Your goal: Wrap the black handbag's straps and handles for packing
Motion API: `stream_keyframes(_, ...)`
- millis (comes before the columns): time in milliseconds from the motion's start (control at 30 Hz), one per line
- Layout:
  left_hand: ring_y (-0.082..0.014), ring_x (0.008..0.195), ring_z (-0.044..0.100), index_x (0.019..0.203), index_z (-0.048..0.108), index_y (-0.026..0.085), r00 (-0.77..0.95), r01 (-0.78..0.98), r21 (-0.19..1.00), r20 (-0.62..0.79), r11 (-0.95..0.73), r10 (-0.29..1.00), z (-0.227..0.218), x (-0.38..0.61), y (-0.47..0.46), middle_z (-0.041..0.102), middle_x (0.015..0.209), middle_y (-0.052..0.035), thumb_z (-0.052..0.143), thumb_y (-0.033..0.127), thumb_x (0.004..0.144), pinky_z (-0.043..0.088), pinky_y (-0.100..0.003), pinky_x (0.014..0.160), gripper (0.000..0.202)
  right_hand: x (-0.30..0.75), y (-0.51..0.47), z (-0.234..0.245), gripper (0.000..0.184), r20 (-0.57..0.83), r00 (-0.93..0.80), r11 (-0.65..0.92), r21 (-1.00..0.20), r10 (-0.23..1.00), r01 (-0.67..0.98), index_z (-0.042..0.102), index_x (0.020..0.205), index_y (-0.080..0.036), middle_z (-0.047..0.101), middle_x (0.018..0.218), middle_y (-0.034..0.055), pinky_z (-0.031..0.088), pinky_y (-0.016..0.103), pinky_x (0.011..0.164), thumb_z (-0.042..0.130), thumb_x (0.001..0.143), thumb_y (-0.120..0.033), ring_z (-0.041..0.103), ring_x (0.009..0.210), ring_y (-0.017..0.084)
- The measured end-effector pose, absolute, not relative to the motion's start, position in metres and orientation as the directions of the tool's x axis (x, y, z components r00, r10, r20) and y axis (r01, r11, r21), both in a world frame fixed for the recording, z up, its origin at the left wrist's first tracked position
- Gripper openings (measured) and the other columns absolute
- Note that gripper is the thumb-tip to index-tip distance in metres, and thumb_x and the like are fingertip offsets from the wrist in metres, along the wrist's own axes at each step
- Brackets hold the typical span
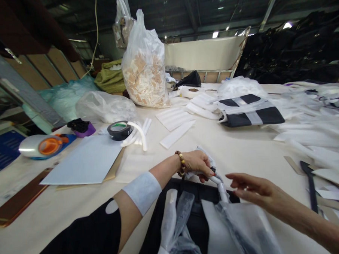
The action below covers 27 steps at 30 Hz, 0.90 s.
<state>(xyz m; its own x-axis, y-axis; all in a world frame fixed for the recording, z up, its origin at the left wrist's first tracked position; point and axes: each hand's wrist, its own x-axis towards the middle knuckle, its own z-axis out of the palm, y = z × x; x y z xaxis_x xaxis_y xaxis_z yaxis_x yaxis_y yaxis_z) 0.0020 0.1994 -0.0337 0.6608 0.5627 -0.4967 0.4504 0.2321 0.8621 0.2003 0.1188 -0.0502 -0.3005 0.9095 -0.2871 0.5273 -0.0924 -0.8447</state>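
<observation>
A black bag [196, 212] lies at the table's near edge, with strips of white foam and clear plastic wrapped around its straps. My left hand [198, 164] is closed on a plastic-wrapped strap [223, 192] at the bag's far edge. Just right of that strap, my right hand [255, 188] hangs in the air with fingers stretched out, holding nothing. A sheet of white foam [217, 226] and clear plastic cover the right part of the bag. Its near end runs out of view.
A packing tape roll [41, 145], black tape [120, 130] and a pale blue sheet [86, 158] lie left. A full plastic bag [146, 72] stands behind. At right are a wrapped black bag [267, 115], loose foam sheets [301, 136] and a black strip [311, 188].
</observation>
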Motion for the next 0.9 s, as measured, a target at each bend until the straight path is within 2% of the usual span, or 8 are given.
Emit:
stream_keyframes(67,-0.013,0.048,0.057,0.061,0.053,0.011,0.654,0.448,0.872,-0.47,0.198,0.593,-0.03,-0.003,0.201,0.059,0.051,-0.0008,0.057,0.015,0.068,0.044,-0.024,0.051,0.008,0.197,0.129,-0.041,0.045,-0.232,-0.269,-0.039,-0.82,0.935,0.572,0.06,0.1,-0.017,0.062,0.094,0.0082,0.043,0.031,0.075,0.049,0.072,-0.051,0.057,0.087,0.022)
stream_keyframes(133,-0.0135,0.057,0.058,0.066,0.056,0.011,0.616,0.448,0.883,-0.421,0.144,0.665,-0.026,-0.01,0.203,0.061,0.059,-0.0017,0.053,0.018,0.071,0.044,-0.025,0.057,0.009,0.187,0.137,-0.035,0.044,-0.196,-0.306,0.05,-0.764,0.932,0.643,0.06,0.101,-0.019,0.062,0.095,0.0079,0.044,0.031,0.07,0.05,0.072,-0.05,0.057,0.082,0.021)
stream_keyframes(267,-0.0138,0.075,0.055,0.082,0.056,0.013,0.452,0.481,0.877,-0.265,0.017,0.852,-0.019,-0.034,0.196,0.06,0.076,-0.0021,0.049,0.02,0.073,0.041,-0.026,0.07,0.013,0.164,0.143,-0.039,0.043,-0.133,-0.431,0.279,-0.588,0.892,0.759,0.052,0.115,-0.022,0.057,0.097,0.0061,0.044,0.029,0.065,0.055,0.073,-0.034,0.056,0.076,0.018)
stream_keyframes(333,-0.0156,0.079,0.053,0.082,0.055,0.013,0.373,0.518,0.855,-0.196,-0.029,0.907,-0.018,-0.048,0.185,0.058,0.079,-0.0028,0.051,0.022,0.072,0.04,-0.027,0.072,0.014,0.158,0.144,-0.046,0.041,-0.127,-0.442,0.317,-0.528,0.888,0.788,0.051,0.116,-0.021,0.057,0.095,0.0061,0.044,0.029,0.064,0.053,0.076,-0.028,0.056,0.072,0.017)
stream_keyframes(467,-0.0163,0.071,0.053,0.078,0.052,0.015,0.335,0.577,0.815,-0.174,-0.056,0.926,-0.027,-0.06,0.157,0.055,0.074,-0.0007,0.063,0.026,0.063,0.04,-0.026,0.063,0.022,0.158,0.146,-0.057,0.03,-0.109,-0.452,0.335,-0.525,0.885,0.783,0.053,0.107,-0.018,0.058,0.089,0.0052,0.044,0.028,0.065,0.052,0.078,-0.026,0.055,0.071,0.017)
stream_keyframes(567,-0.0137,0.061,0.05,0.077,0.048,0.018,0.299,0.629,0.775,-0.162,-0.066,0.94,-0.038,-0.054,0.142,0.052,0.065,0.004,0.068,0.018,0.056,0.037,-0.023,0.056,0.029,0.16,0.147,-0.059,0.023,-0.078,-0.483,0.377,-0.522,0.872,0.765,0.053,0.101,-0.017,0.058,0.086,0.0048,0.044,0.028,0.068,0.052,0.079,-0.026,0.055,0.074,0.017)
stream_keyframes(700,-0.0106,0.057,0.047,0.072,0.049,0.018,0.262,0.609,0.786,-0.071,-0.107,0.962,-0.049,-0.044,0.137,0.049,0.06,0.007,0.066,0.01,0.057,0.034,-0.021,0.055,0.024,0.158,0.149,-0.059,0.015,-0.031,-0.518,0.439,-0.488,0.855,0.754,0.051,0.094,-0.016,0.057,0.086,0.0057,0.043,0.029,0.069,0.05,0.081,-0.023,0.055,0.077,0.018)
stream_keyframes(900,-0.0097,0.055,0.046,0.07,0.054,0.018,0.235,0.599,0.786,0.007,-0.151,0.972,-0.062,-0.043,0.135,0.05,0.059,0.0063,0.058,0.009,0.063,0.033,-0.021,0.055,0.012,0.154,0.153,-0.061,0.005,0.029,-0.6,0.562,-0.386,0.8,0.731,0.048,0.086,-0.019,0.056,0.078,0.0046,0.044,0.028,0.065,0.044,0.084,-0.022,0.055,0.072,0.017)
